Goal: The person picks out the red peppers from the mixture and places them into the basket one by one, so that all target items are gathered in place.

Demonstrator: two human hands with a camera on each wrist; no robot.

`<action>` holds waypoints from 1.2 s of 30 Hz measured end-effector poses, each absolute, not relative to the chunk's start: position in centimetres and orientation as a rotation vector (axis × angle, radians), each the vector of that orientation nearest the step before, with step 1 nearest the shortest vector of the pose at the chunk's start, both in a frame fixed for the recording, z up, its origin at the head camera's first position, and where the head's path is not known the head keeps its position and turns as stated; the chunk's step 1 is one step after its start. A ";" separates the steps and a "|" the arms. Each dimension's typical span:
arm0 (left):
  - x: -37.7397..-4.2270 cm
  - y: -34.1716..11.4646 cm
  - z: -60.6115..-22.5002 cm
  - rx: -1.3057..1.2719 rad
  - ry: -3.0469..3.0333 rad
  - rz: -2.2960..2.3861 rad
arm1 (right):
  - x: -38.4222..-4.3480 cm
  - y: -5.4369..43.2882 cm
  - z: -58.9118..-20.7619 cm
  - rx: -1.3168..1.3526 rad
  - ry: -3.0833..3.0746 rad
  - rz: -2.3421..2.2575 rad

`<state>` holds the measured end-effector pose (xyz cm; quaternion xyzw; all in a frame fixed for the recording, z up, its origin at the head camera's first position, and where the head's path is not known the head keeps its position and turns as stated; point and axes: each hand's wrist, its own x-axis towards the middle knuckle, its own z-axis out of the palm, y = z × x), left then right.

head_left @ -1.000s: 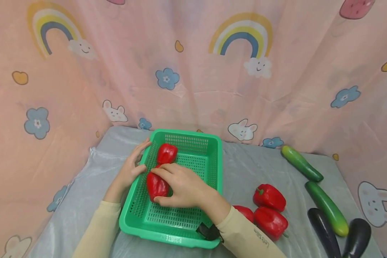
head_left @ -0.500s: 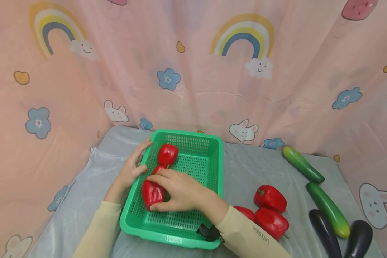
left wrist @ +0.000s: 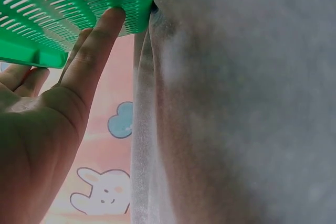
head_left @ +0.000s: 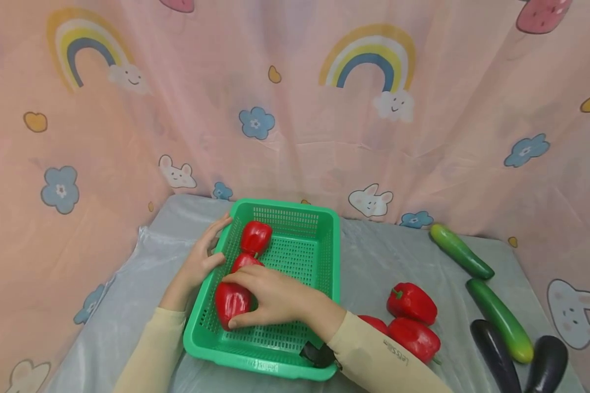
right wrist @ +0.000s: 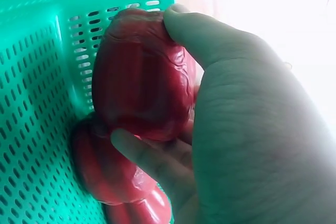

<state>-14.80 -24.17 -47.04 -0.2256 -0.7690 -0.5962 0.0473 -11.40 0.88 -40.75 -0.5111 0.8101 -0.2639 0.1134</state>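
A green perforated plastic basket [head_left: 263, 367] stands tilted slightly on the cloth. My right hand [head_left: 275, 297] grips a red bell pepper [head_left: 232, 303] inside it, close by the left wall, thumb on the near side and fingers on the far side. Just beyond lies a second red bell pepper [head_left: 246, 261], partly covered by the fingers, and a third red bell pepper [head_left: 255, 237] sits farther back in the same row. Against the basket's left side rests my left hand [head_left: 199, 262], its straight fingers [left wrist: 89, 56] touching the outer wall.
To the right of the basket, several red bell peppers [head_left: 412, 303] lie grouped, one partly hidden by my sleeve. Farther right are two green cucumber-like vegetables [head_left: 499, 319] and two dark eggplants [head_left: 546, 363]. A pink patterned curtain [head_left: 300, 158] hangs behind the grey cloth [head_left: 369, 256].
My right hand has moved the gripped pepper toward the near end of the basket, showing more of the pepper behind it. The left hand keeps its place at the basket's side.
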 end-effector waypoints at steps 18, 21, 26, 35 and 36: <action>-14.8 -24.2 -47.2 -0.682 -2.318 -1.833 | -11.3 0.6 -41.4 -1.443 2.305 -0.764; -14.8 -24.2 -47.2 -0.675 -2.327 -1.836 | -11.3 0.5 -41.5 -1.442 2.304 -0.753; -14.8 -24.2 -47.1 -0.675 -2.328 -1.844 | -11.3 0.5 -41.5 -1.445 2.303 -0.732; -14.8 -24.2 -47.1 -0.658 -2.333 -1.855 | -11.2 0.8 -41.4 -1.467 2.272 -0.697; -14.8 -24.2 -47.1 -0.651 -2.336 -1.859 | -11.2 0.8 -41.3 -1.476 2.264 -0.690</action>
